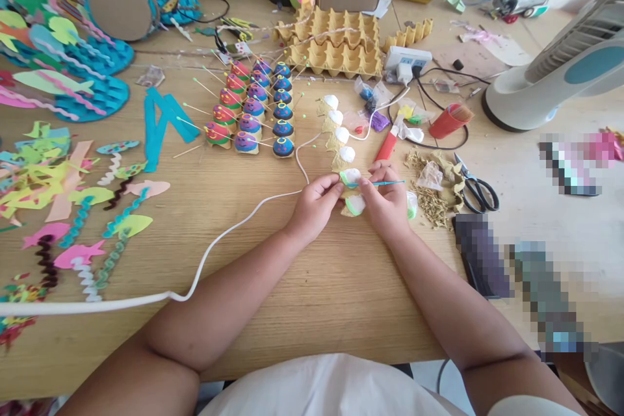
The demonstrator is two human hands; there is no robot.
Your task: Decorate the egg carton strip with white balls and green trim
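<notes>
My left hand (316, 205) grips the side of an egg-carton strip (336, 143) whose cups are topped with white clay domes (346, 154). Two near domes have a green edge, one between my hands and another (355, 205) just below. A thin blue stick-like tool (392, 182) is pinched in my right hand (387, 205), its tip hidden by my fingers at the upper green-edged dome. Beside my right hand lies a small packet of green and white clay (412, 205). Just beyond it is a red-handled cutter (387, 145).
Painted egg-carton cups (253, 106) with thin sticks stand left of centre. Behind are egg trays (331, 42) and a power strip (407, 58). Scissors (475, 188), carton scraps and a fan (550, 65) are at right. Paper fish (141, 188) lie left; a white cable (214, 240) crosses the table.
</notes>
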